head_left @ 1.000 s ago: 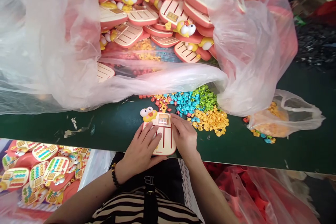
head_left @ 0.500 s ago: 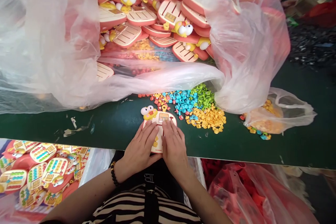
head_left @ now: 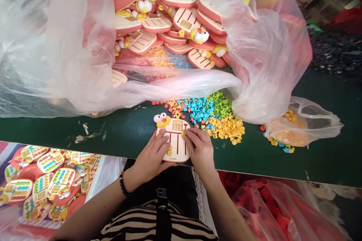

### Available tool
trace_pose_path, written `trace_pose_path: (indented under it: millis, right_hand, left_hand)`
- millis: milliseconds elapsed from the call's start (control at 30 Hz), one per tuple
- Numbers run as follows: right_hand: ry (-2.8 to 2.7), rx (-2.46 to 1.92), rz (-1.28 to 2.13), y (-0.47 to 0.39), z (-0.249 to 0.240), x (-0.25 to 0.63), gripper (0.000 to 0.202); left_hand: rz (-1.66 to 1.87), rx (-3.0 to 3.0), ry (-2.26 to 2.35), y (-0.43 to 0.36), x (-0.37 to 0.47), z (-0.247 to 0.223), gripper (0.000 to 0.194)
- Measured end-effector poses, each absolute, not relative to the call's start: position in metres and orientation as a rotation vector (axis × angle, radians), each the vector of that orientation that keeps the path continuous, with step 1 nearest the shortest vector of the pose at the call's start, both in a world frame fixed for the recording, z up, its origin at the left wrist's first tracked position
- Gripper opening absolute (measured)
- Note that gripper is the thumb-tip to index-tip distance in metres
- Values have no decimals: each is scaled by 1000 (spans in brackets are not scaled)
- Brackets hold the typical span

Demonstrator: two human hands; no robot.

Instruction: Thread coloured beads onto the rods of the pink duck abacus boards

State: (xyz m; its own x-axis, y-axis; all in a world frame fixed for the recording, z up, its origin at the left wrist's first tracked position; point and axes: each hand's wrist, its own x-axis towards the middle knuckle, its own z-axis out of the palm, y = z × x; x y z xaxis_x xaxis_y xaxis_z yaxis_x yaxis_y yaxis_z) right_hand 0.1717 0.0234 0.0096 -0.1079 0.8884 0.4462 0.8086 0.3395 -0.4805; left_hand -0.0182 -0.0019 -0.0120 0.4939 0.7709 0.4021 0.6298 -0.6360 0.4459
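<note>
A cream toy board (head_left: 177,147) with a duck-like head and dark slots lies at the table's front edge. My left hand (head_left: 151,154) grips its left side, thumb at the lower edge and fingers over the face. Beside those fingertips, yellow pieces (head_left: 169,150) sit in the left slot. My right hand (head_left: 201,148) is closed in a pinch over the board's right side, with a small yellow piece (head_left: 183,132) at its fingertips by the top of the right slot. The fingers partly hide that slot.
Behind the board are heaps of blue pieces (head_left: 199,109), green pieces (head_left: 219,101) and yellow pieces (head_left: 227,128). A large plastic bag (head_left: 181,88) holds many more boards. A small bag (head_left: 316,120) lies at right. Boards with colourful pieces (head_left: 42,180) fill a container at lower left.
My right hand has moved from flat on the board to a pinch at its right side, uncovering the middle slots. The left hand stays on the board's left side.
</note>
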Motion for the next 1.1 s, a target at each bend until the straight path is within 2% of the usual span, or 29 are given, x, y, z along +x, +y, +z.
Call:
trace_pose_path:
  millis: [233, 433, 767, 1100]
  right_hand:
    - [-2152, -1421, 229, 34, 17, 181, 21]
    - [-2078, -1489, 137, 38, 10, 150, 22]
    - [-2159, -1455, 331, 44, 26, 138, 5]
    - [-2109, -1449, 264, 30, 15, 139, 18]
  left_hand:
    - [784, 2495, 1115, 1, -23, -10, 43]
    - [781, 2513, 1067, 3, -25, -7, 47]
    - [814, 2396, 1127, -1, -25, -8, 52]
    - [845, 2409, 1135, -1, -24, -9, 46]
